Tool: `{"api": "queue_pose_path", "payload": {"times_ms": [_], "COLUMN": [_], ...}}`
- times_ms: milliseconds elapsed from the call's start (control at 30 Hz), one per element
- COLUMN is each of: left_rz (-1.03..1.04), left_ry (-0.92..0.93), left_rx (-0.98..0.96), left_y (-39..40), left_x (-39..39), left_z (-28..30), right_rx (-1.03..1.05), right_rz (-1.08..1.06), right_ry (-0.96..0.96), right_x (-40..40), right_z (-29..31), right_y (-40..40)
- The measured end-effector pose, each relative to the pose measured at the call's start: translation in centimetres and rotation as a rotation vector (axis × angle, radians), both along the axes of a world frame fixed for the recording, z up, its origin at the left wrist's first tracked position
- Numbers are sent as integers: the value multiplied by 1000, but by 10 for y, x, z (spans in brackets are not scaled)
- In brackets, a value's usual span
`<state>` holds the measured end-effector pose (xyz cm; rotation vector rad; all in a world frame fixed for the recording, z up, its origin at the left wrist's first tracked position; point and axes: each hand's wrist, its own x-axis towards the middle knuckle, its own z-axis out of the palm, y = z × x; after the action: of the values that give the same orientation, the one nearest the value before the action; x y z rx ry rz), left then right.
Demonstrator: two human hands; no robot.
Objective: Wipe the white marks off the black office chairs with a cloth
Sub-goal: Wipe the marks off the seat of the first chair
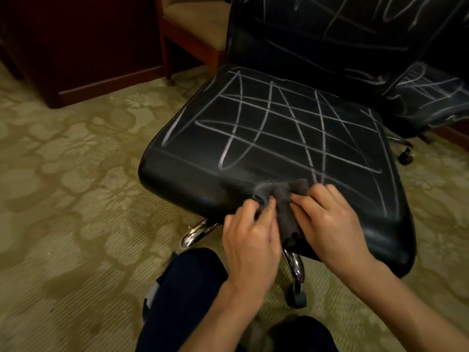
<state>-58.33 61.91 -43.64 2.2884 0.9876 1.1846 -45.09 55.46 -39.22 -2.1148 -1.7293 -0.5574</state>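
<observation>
At the near edge of a black office chair's seat (pixel 291 138), we gather a dark grey cloth (pixel 286 204) between both hands. Our left hand (pixel 250 240) pinches one fold of it with curled fingers; our right hand (pixel 327 222) grips the other side, fingers bent over the bunched fabric. The cloth lies on the seat's front lip, its tail drooping over the edge towards the chrome base (pixel 198 232).

White marks (pixel 274 123) criss-cross almost the whole seat in a scrawled grid, and more run up the backrest (pixel 330 31). Only a small patch just beyond the cloth looks smeared and dull, so we judge the wiping barely begun, with the cloth being readied or folded into a pad.

The next move, as we read it, calls for pressing the cloth flat and sweeping it away from us across the grid, probably with one hand steadying the seat, since the chair stands on castors and may roll on the patterned carpet (pixel 76 174).

A second black office chair (pixel 429 102), equally scribbled, waits at the far right; a wooden armchair (pixel 195 26) stands far left.
</observation>
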Motion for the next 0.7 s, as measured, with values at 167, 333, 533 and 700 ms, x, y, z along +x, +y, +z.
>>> {"api": "queue_pose_path", "payload": {"times_ms": [167, 333, 533, 700], "left_rz": [14, 261, 376, 311], "left_ry": [43, 73, -62, -25], "left_rx": [42, 39, -150, -110], "left_y": [16, 85, 132, 107], "left_x": [-12, -65, -83, -87], "left_z": [7, 10, 11, 8], "right_rx": [38, 142, 118, 27], "right_rz": [2, 127, 132, 128], "right_ry": [-18, 43, 68, 34], "right_x": [-7, -58, -91, -87], "right_z": [7, 2, 2, 4], "right_y": [13, 97, 159, 122]}}
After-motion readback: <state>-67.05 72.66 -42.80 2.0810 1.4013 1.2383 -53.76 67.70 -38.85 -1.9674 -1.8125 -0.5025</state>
